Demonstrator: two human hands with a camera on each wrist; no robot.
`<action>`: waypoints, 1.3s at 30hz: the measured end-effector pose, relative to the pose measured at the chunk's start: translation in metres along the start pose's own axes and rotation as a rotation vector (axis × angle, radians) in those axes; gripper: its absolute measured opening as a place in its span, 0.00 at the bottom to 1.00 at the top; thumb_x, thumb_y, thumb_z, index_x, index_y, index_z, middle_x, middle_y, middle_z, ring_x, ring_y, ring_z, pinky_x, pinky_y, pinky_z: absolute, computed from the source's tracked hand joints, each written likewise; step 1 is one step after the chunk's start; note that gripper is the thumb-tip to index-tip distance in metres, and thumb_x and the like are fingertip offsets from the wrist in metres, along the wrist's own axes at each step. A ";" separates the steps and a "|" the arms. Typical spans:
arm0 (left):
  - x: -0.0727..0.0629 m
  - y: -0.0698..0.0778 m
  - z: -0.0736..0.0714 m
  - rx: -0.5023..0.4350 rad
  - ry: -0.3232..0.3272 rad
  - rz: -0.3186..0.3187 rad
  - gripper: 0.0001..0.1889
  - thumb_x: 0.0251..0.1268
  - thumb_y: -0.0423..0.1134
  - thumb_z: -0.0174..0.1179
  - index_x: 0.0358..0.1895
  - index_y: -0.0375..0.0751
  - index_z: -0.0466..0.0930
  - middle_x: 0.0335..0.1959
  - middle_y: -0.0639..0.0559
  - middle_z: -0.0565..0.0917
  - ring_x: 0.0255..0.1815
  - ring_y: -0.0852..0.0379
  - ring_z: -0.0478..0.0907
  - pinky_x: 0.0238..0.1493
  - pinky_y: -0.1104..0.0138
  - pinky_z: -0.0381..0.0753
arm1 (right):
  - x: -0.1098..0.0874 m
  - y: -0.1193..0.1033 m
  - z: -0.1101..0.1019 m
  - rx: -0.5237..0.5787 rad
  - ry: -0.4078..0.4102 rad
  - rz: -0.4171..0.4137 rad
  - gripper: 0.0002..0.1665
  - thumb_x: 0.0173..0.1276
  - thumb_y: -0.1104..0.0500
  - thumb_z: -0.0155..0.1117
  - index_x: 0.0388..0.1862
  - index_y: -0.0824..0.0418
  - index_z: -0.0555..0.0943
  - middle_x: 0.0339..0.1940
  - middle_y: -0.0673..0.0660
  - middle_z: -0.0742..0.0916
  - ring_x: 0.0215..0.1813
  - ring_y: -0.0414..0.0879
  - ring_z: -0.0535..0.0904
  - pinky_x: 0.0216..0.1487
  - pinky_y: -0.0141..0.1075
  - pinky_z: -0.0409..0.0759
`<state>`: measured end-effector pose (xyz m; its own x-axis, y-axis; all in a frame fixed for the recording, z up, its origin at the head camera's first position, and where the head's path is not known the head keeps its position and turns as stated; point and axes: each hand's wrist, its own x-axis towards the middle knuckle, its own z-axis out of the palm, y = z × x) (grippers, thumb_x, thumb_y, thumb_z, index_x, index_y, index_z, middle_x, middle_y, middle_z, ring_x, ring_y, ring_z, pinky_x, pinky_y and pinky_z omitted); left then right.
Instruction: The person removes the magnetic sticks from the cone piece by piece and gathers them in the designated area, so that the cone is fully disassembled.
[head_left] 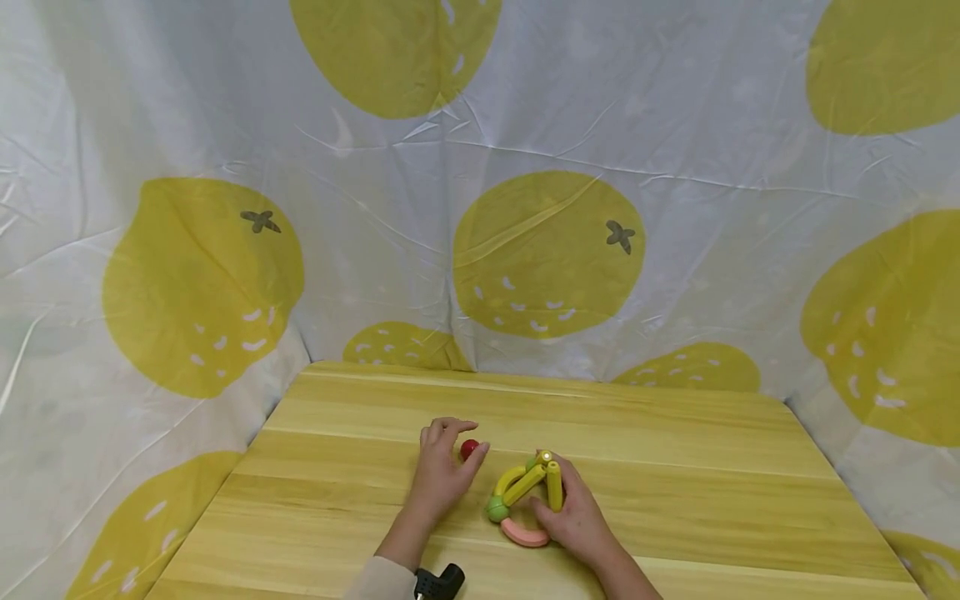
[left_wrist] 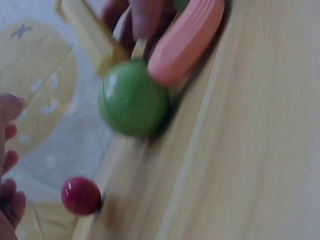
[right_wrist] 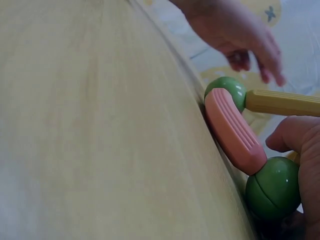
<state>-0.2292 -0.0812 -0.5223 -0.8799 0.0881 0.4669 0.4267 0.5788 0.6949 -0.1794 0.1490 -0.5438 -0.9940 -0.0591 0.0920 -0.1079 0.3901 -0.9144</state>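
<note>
Red and glossy: saw the small ball (head_left: 469,449) on the desk (head_left: 712,500), between thumb and forefinger of the left grip (head_left: 438,473). Found that grip relaxed, with fingers parted around the ball rather than clasping. Found the right grip (head_left: 577,517) curled round the toy frame (head_left: 525,485), thumb on the near side, other fingers partly hidden behind. Located the frame to the right of the small ball and a little nearer the wearer, well within the right grip.

Looked over the frame: made up of a curved yellow piece (head_left: 507,480), straight yellow rods including an upright rod (head_left: 554,487), a shiny green ball (head_left: 497,509) at the left corner and a pink arc (head_left: 525,534) along the near side. Noted long grooves on the pink arc.

Saw in the head view the bright tip of one rod and the curved yellow piece, hard to make out from either wrist. Saw in the left wrist view a gap between the small ball and the fingers. Saw in the right wrist view a second green ball (right_wrist: 273,190), with a seam, beside the right grip at the end of the pink arc.
</note>
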 end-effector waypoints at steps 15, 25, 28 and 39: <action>-0.021 0.033 0.028 -0.063 -0.267 0.194 0.13 0.61 0.45 0.74 0.47 0.49 0.85 0.38 0.59 0.84 0.29 0.73 0.66 0.31 0.80 0.71 | 0.004 0.006 -0.006 -0.032 0.043 -0.035 0.40 0.60 0.64 0.76 0.71 0.51 0.73 0.64 0.50 0.82 0.64 0.44 0.77 0.66 0.34 0.75; -0.017 0.031 0.017 -0.084 -0.301 0.199 0.14 0.63 0.42 0.73 0.50 0.46 0.84 0.39 0.56 0.84 0.26 0.74 0.65 0.28 0.79 0.71 | 0.004 0.007 -0.008 -0.022 0.076 -0.056 0.36 0.60 0.64 0.77 0.67 0.55 0.75 0.57 0.53 0.85 0.59 0.46 0.81 0.61 0.36 0.78; -0.014 0.027 0.009 -0.118 -0.349 0.157 0.14 0.65 0.42 0.71 0.51 0.44 0.83 0.38 0.52 0.85 0.26 0.74 0.66 0.28 0.78 0.72 | 0.004 0.006 -0.008 -0.014 0.076 -0.056 0.36 0.60 0.64 0.77 0.66 0.55 0.75 0.58 0.54 0.84 0.61 0.47 0.80 0.64 0.37 0.77; 0.001 0.005 -0.031 -0.255 -0.582 -0.027 0.09 0.65 0.41 0.70 0.44 0.49 0.80 0.31 0.56 0.78 0.29 0.67 0.73 0.32 0.72 0.76 | 0.005 0.006 -0.009 -0.036 0.082 -0.040 0.35 0.61 0.64 0.76 0.66 0.55 0.75 0.58 0.53 0.84 0.64 0.48 0.79 0.66 0.36 0.76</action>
<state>-0.2213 -0.1030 -0.5019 -0.8300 0.5438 0.1236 0.3758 0.3817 0.8444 -0.1847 0.1590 -0.5451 -0.9869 -0.0008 0.1612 -0.1465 0.4219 -0.8947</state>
